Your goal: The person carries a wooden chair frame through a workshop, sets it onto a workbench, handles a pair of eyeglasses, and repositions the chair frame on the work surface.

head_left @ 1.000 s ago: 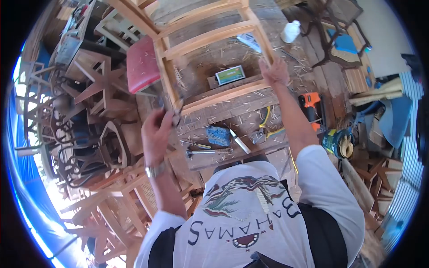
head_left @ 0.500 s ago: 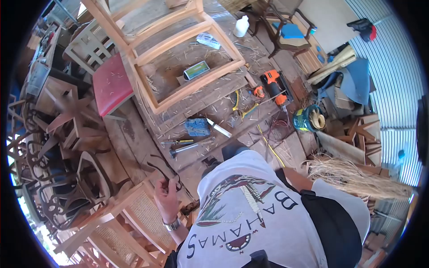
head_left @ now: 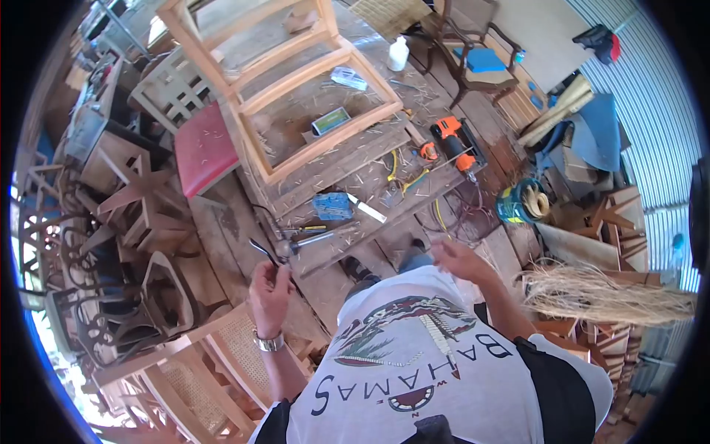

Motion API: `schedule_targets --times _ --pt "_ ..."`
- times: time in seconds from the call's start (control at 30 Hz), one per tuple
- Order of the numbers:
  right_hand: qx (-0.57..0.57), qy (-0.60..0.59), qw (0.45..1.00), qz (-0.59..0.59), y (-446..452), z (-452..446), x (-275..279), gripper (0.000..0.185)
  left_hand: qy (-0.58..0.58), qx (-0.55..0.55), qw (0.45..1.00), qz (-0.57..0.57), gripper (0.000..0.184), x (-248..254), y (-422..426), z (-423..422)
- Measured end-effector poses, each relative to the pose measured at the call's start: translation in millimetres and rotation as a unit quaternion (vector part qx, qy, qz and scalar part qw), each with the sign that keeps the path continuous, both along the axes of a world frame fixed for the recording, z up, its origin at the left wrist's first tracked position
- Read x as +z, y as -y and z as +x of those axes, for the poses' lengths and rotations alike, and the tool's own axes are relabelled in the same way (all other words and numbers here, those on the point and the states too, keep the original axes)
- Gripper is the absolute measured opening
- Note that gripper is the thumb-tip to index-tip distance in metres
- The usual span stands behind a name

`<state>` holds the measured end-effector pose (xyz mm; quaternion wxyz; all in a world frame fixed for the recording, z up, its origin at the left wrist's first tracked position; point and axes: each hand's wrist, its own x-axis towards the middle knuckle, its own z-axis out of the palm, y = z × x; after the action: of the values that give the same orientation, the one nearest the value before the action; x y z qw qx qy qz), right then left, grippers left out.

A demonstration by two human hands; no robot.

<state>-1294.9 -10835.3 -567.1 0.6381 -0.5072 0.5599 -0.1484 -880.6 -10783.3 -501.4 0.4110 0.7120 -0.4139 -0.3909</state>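
Note:
My left hand, with a watch at the wrist, pinches a pair of dark-framed glasses beside the near left corner of the workbench. In front of my shirt, my right hand hangs with its fingers apart and nothing in them. A wooden chair frame lies on the bench beyond both hands. Near the bench's front edge are a blue block, a white-bladed tool and a hammer.
An orange power tool rests at the bench's right end. Right of it stands a green tub with rolled material. A red-seated chair is left of the bench, and cane-panelled frames stand at the lower left.
My right hand has left the chair frame and come back near my body. My left hand dropped toward me with the glasses, then rose slightly. The view has shifted.

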Motion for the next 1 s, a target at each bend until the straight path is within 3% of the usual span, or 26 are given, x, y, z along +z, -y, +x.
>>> schedule_targets --times 0.03,0.17,0.23,0.33,0.47,0.6,0.77,0.87,1.0 --pt "-0.052 0.067 0.996 -0.017 12 18 32 0.039 -0.027 0.012 1.0 0.009 0.013 1 -10 -7" --pt "0.063 0.263 0.946 -0.179 47 53 157 0.04 -0.106 0.06 0.992 0.04 0.019 5 -45 -41" --pt "0.157 0.407 0.872 -0.22 44 56 228 0.04 -0.139 0.088 0.986 0.027 0.021 1 -60 -60" --pt "0.364 0.586 0.681 -0.247 41 56 254 0.051 -0.191 0.125 0.974 0.004 0.023 -3 -76 -88" --pt "0.397 0.735 0.545 -0.076 -7 52 263 0.039 -0.385 0.232 0.89 -0.074 0.025 -9 -90 -131" --pt "0.402 0.746 0.527 -0.069 -18 32 259 0.03 -0.485 0.272 0.823 -0.113 0.033 -20 -116 -163" --pt "0.402 0.745 0.532 0.016 -25 -7 260 0.017 -0.521 0.283 0.795 -0.125 0.038 -46 -150 -199" --pt "0.38 0.758 0.529 -0.03 -20 -21 271 0.015 -0.523 0.315 0.775 -0.163 0.039 -61 -155 -221" --pt "0.474 0.727 0.496 0.029 -16 -40 256 0.02 -0.513 0.358 0.755 -0.198 0.039 -63 -141 -243"
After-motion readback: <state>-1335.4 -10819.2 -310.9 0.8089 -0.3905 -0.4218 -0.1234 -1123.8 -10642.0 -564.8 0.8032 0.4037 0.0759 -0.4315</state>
